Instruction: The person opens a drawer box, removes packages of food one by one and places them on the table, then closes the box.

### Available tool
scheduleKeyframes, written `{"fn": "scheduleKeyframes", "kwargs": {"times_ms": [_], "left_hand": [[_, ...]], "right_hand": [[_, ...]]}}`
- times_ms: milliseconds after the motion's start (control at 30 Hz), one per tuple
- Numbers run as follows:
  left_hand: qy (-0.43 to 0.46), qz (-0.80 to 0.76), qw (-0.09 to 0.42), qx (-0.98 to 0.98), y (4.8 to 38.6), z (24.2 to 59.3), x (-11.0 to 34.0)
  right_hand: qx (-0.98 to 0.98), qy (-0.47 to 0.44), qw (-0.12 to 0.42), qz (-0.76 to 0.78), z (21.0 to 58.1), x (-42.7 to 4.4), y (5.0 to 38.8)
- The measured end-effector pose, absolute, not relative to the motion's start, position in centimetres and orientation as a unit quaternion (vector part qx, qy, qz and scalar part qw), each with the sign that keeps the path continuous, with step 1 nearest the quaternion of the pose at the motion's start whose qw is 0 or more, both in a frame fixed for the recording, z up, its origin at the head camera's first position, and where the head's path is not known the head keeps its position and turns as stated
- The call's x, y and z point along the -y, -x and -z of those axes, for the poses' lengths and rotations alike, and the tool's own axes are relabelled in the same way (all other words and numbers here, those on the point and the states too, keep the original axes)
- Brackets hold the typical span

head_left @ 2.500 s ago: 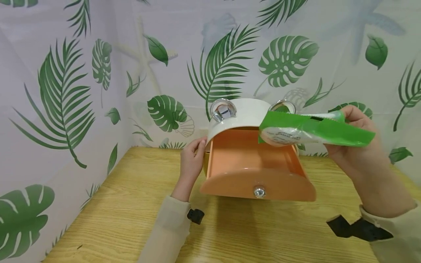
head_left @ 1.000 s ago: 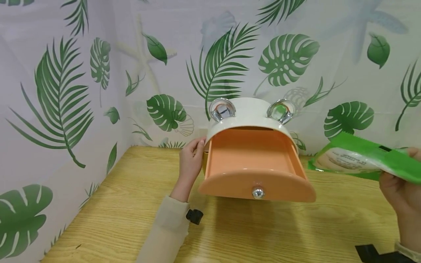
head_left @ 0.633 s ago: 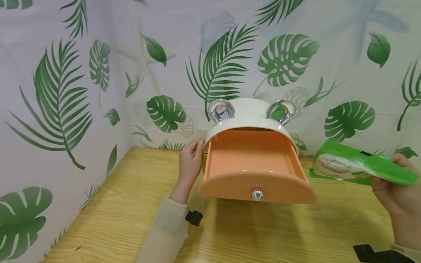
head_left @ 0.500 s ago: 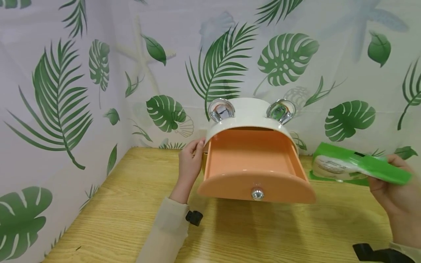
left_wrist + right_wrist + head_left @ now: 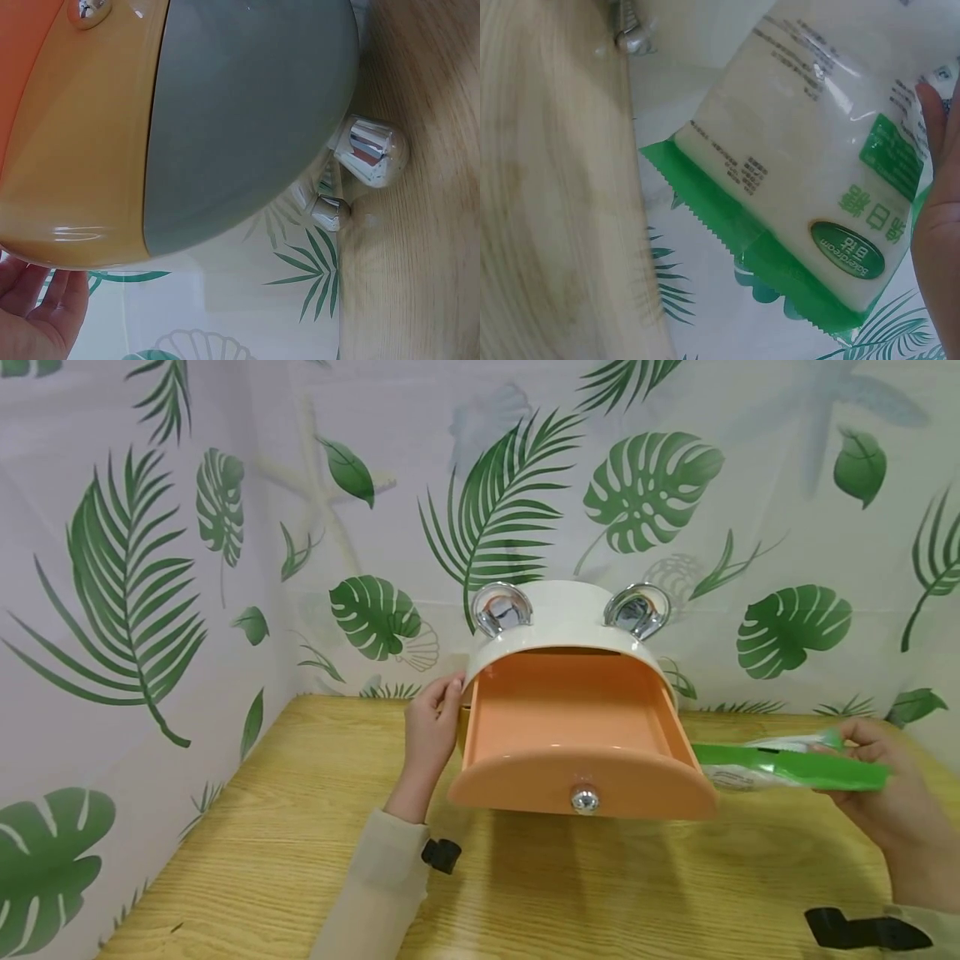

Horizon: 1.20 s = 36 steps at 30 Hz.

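A rounded storage box with a white top and two chrome ring eyes stands in the middle of the head view. Its orange drawer is pulled out, with a round metal knob on the front. My left hand rests against the box's left side; in the left wrist view my fingers touch its outer edge. Right of the drawer, my right hand holds a green and white bag of white sugar above the table. The drawer's corner hides the bag's left end. Printed lettering on the sugar bag shows in the right wrist view.
The box stands on a wood-grain table, on short chrome feet. A leaf-patterned backdrop closes off the back and left side. Black cameras are strapped to both wrists.
My right hand carried the sugar bag from above the drawer out to the right. Since then it has come lower and slightly left, and the bag has turned flatter. My left hand has stayed put.
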State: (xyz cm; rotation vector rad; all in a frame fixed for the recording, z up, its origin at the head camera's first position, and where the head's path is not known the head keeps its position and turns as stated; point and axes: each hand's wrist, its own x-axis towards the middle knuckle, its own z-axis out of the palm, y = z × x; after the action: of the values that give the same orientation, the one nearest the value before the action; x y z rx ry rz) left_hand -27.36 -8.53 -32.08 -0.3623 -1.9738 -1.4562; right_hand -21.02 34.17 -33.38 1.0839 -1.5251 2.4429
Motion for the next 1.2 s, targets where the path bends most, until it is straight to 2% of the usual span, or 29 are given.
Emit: {"fn": "scheduleKeyframes", "kwargs": {"times_ms": [333,467,933,1200], "left_hand": [[0.139,0.554,0.326,0.753,27.4,32.0,8.6],[0.141,0.555,0.323,0.754,27.4,32.0,8.5],[0.138,0.559,0.322,0.751,27.3,32.0,8.5],[0.141,0.560,0.323,0.750,27.5,32.1,8.6]], "right_hand": [[0.583,-0.340,-0.040,-0.737,34.0,-34.3,21.6],[0.619,-0.328,-0.054,-0.711,34.3,-34.2,21.7],[0.704,-0.305,-0.057,-0.639,34.3,-34.1,21.7],[0.788,-0.272,-0.022,-0.552,34.4,-34.0,21.6]]}}
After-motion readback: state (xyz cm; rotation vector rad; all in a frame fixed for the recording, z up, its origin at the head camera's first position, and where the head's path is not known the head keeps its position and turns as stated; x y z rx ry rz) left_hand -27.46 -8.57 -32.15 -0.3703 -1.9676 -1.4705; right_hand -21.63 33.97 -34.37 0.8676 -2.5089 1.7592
